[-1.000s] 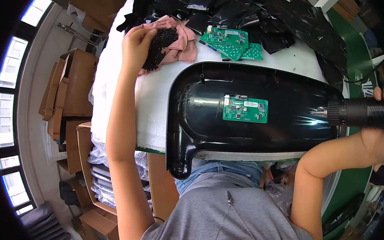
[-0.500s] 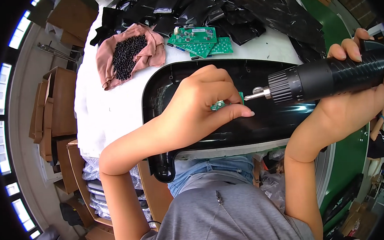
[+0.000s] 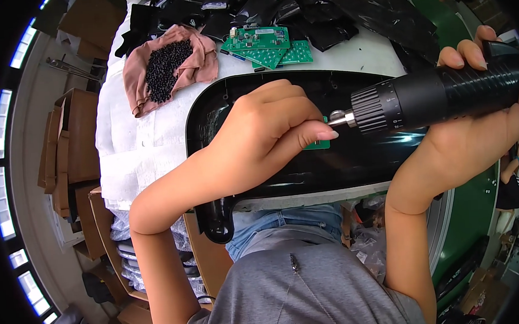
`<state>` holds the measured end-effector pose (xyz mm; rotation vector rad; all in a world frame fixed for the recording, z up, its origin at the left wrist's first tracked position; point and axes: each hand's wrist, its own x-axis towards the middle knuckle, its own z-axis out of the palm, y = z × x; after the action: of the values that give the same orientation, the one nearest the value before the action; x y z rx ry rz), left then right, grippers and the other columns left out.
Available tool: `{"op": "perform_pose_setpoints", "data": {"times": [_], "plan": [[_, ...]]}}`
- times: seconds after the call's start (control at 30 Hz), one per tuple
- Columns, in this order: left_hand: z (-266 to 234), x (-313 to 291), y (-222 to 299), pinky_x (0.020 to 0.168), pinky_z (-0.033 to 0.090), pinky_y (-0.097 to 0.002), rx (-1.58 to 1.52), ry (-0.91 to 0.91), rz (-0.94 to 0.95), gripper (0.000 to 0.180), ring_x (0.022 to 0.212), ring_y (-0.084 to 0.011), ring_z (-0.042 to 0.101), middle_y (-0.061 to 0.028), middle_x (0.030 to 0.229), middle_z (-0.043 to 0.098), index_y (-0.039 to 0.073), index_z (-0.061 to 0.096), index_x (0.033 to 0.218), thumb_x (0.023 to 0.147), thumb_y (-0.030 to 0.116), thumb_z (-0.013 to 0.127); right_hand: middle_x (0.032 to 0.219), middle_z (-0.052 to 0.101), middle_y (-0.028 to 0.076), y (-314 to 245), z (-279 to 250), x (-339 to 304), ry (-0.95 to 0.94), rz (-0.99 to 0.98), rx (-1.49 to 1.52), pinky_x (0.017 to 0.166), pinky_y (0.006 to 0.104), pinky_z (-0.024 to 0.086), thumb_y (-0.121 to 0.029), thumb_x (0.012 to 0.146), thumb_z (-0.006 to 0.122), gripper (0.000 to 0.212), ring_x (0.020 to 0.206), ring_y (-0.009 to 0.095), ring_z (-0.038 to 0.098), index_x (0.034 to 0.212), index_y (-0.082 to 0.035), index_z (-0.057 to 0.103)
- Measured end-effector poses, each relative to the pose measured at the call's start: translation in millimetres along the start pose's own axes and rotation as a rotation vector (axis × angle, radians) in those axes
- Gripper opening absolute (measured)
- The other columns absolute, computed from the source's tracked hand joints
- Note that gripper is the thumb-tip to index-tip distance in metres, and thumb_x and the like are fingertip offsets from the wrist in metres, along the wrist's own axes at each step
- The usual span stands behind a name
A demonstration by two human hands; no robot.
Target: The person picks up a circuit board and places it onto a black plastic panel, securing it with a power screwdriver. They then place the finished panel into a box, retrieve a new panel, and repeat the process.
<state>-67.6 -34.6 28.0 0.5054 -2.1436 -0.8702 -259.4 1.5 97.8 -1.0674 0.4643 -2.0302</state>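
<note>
My right hand (image 3: 472,130) grips a black electric screwdriver (image 3: 409,102), held level with its silver bit pointing left. The thumb and fingers of my left hand (image 3: 275,123) are pinched together at the tip of the bit; whatever they hold is hidden. Below both hands lies a large glossy black plastic shell (image 3: 359,159), open side up, with a rounded leg at its lower left. Inside the shell, a small green circuit board (image 3: 317,145) shows partly from under my left hand.
A pinkish cloth (image 3: 206,68) holds a heap of small black screws or similar pieces (image 3: 168,70) at the far left. Beside it lie several green circuit boards (image 3: 262,37). Black plastic bags (image 3: 375,15) cover the table's far side. Cardboard boxes (image 3: 82,145) stand at the left.
The screwdriver has shifted slightly left, and my left fingertips have closed in at its bit. The view has moved a little, and less of the small board shows above the thumb.
</note>
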Motion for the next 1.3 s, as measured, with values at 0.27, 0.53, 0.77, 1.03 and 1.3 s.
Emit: {"op": "perform_pose_setpoints", "data": {"times": [0.27,0.53,0.77,1.03,1.3], "plan": [[-3.3,1.2,-0.2,0.051,0.040,-0.0263,-0.128,0.030,-0.185,0.021,0.056,-0.0151,0.050,-0.0056,0.059,0.054,0.001,0.057,0.064,0.068,0.017,0.072,0.101,0.045,0.017,1.9,-2.4,-3.6,0.017,-0.005,0.020,0.068,0.0367,0.043,-0.037,0.082,0.046,0.049,0.075,0.021,0.047,0.109,0.003,0.038],[-0.6,1.1,-1.1,0.050,0.041,-0.0248,-0.202,0.062,-0.282,0.024,0.054,-0.0130,0.051,-0.0058,0.060,0.054,0.000,0.055,0.063,0.066,0.015,0.073,0.101,0.045,0.017,5.8,-5.3,-4.1,0.029,-0.009,0.036,0.069,0.0370,0.043,-0.035,0.082,0.047,0.047,0.075,0.021,0.047,0.109,0.003,0.039],[-1.3,-0.6,-2.8,0.051,0.039,-0.0225,-0.156,0.024,-0.250,0.024,0.056,-0.0091,0.048,-0.0031,0.064,0.051,0.000,0.052,0.065,0.066,0.011,0.073,0.101,0.045,0.016,7.1,-12.5,-1.2,0.035,-0.009,0.058,0.069,0.0373,0.042,-0.034,0.082,0.048,0.046,0.075,0.021,0.048,0.108,0.003,0.039],[-8.2,0.9,-2.5,0.052,0.039,-0.0251,0.186,-0.023,-0.009,0.021,0.057,-0.0155,0.048,-0.0056,0.065,0.050,-0.001,0.053,0.067,0.064,0.008,0.073,0.101,0.045,0.016,20.9,-1.0,-7.0,0.048,-0.012,0.076,0.069,0.0376,0.042,-0.033,0.082,0.049,0.045,0.075,0.021,0.048,0.108,0.003,0.039],[-6.1,-2.0,-5.6,0.059,0.042,-0.0350,0.191,-0.022,-0.009,0.017,0.067,-0.0268,0.051,-0.0092,0.064,0.053,0.001,0.056,0.067,0.064,0.012,0.069,0.101,0.045,0.016,24.0,0.5,-9.8,0.052,-0.015,0.100,0.069,0.0379,0.042,-0.031,0.082,0.050,0.044,0.075,0.021,0.048,0.107,0.003,0.039]]}}
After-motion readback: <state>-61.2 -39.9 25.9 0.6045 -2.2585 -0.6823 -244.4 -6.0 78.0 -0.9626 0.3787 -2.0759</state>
